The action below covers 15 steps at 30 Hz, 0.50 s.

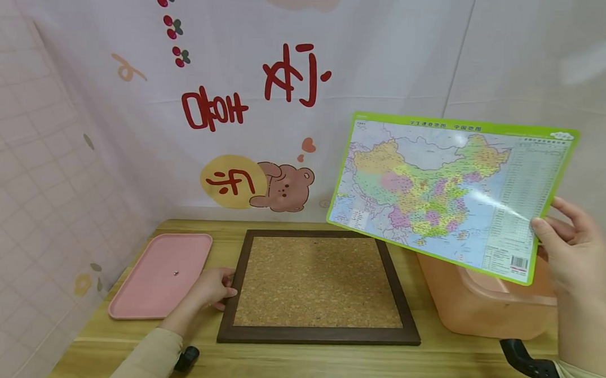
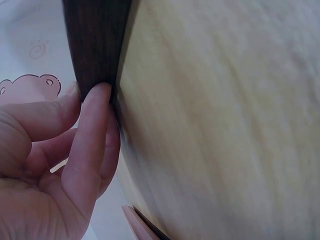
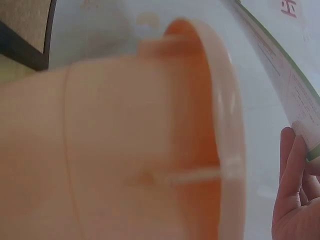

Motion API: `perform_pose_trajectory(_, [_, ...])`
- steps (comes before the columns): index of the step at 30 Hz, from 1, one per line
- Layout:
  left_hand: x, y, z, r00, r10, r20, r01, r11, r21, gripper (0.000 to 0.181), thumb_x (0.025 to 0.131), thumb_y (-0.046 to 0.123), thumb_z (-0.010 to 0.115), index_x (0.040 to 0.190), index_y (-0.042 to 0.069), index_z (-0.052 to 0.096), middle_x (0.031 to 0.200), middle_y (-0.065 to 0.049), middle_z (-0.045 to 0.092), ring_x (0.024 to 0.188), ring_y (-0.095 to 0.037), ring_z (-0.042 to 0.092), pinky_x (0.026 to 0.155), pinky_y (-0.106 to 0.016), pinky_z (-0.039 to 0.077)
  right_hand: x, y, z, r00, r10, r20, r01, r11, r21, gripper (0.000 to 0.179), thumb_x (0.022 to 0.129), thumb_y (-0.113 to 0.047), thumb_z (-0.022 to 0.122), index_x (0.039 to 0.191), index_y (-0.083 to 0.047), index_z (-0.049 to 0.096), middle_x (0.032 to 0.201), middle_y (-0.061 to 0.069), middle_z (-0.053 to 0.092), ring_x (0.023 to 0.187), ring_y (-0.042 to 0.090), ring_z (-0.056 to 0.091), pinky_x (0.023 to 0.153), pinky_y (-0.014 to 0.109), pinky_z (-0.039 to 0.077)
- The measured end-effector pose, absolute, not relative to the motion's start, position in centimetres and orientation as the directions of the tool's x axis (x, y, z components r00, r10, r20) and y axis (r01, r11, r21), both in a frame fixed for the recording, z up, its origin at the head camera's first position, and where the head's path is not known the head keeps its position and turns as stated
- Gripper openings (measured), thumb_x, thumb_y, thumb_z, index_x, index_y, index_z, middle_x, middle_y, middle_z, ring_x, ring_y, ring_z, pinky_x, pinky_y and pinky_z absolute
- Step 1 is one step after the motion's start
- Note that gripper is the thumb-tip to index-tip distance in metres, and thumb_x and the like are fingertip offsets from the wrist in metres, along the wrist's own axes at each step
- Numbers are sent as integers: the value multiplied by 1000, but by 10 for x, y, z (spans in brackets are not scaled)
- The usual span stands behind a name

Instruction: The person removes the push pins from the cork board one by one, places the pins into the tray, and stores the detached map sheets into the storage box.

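Observation:
In the head view a cork board (image 1: 319, 285) with a dark brown wooden frame lies flat on the wooden table. My left hand (image 1: 211, 289) pinches the left side of that frame, thumb on top. The left wrist view shows the dark frame bar (image 2: 97, 45) between the thumb and fingers (image 2: 87, 145). Up at the right, my right hand (image 1: 576, 254) grips the right edge of a map sheet of China (image 1: 424, 194) with a green border. The sheet is raised and tilted, its printed side toward me, and its lower left part overlaps the board's far right corner.
A pink tray (image 1: 149, 284) lies left of the board, with a tiny shiny piece (image 1: 176, 273) on it. To the right stands an orange plastic bin (image 1: 485, 315), partly hidden by the map. Behind the table hangs a white printed cloth (image 1: 390, 57).

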<state>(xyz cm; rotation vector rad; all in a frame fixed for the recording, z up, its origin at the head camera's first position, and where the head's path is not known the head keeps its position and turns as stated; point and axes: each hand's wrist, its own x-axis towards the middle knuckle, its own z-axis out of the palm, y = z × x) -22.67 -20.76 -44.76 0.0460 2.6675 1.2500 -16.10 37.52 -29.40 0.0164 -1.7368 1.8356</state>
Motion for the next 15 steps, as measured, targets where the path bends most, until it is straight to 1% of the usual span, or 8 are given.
perform_pose_trajectory(3, [-226, -208, -448, -981, 122, -153, -40, 642, 766, 59, 85, -12, 69, 138, -17, 44, 88, -12, 51, 70, -19, 57, 53, -35, 58, -159, 385, -295, -796, 456, 399, -432, 35, -901, 46, 98, 1, 56, 138, -19, 59, 91, -14, 72, 70, -2, 66, 54, 9, 48])
perform_pose_trajectory(6, [-226, -208, -448, -980, 124, -153, -38, 644, 764, 59, 85, -12, 69, 139, -17, 44, 88, -11, 51, 70, -19, 56, 53, -35, 58, -158, 391, -297, -766, 504, 398, -462, -2, -887, 45, 97, 5, 54, 137, -17, 60, 90, -12, 73, 71, -2, 66, 54, 9, 49])
perform_pose_trajectory(9, [-226, -208, -447, -980, 120, -157, -43, 645, 763, 60, 85, -12, 69, 139, -16, 44, 88, -11, 51, 69, -19, 56, 53, -35, 58, -159, 398, -298, -726, 577, 374, -477, -32, -878, 46, 96, 8, 53, 135, -14, 61, 87, -10, 73, 69, -1, 67, 52, 10, 49])
perform_pose_trajectory(11, [-225, -208, -447, -980, 119, -157, -44, 647, 761, 60, 85, -12, 69, 139, -16, 44, 87, -10, 51, 69, -19, 55, 53, -35, 58, -159, 402, -298, -696, 626, 353, -471, -27, -882, 46, 96, 9, 54, 134, -14, 61, 84, -10, 73, 66, -2, 67, 50, 9, 48])
perform_pose_trajectory(12, [-225, -208, -446, -980, 122, -157, -41, 648, 760, 60, 85, -12, 69, 139, -16, 44, 88, -11, 51, 69, -19, 55, 54, -35, 58, -160, 405, -299, -679, 646, 349, -468, -16, -883, 45, 96, 8, 54, 134, -14, 61, 83, -11, 73, 65, -2, 66, 50, 9, 47])
perform_pose_trajectory(13, [-225, -208, -446, -980, 120, -158, -42, 650, 759, 60, 85, -12, 69, 139, -16, 44, 87, -11, 50, 69, -19, 55, 54, -35, 58, -160, 408, -299, -661, 655, 365, -463, 26, -886, 45, 96, 8, 53, 135, -13, 60, 83, -11, 72, 65, -3, 65, 50, 8, 47])
perform_pose_trajectory(15, [-224, -208, -445, -980, 116, -160, -46, 653, 756, 60, 85, -12, 69, 139, -16, 44, 87, -11, 50, 70, -19, 56, 54, -35, 58, -159, 413, -301, -640, 659, 395, -434, 114, -894, 45, 98, 6, 51, 138, -13, 57, 89, -14, 69, 68, -6, 63, 53, 6, 46])
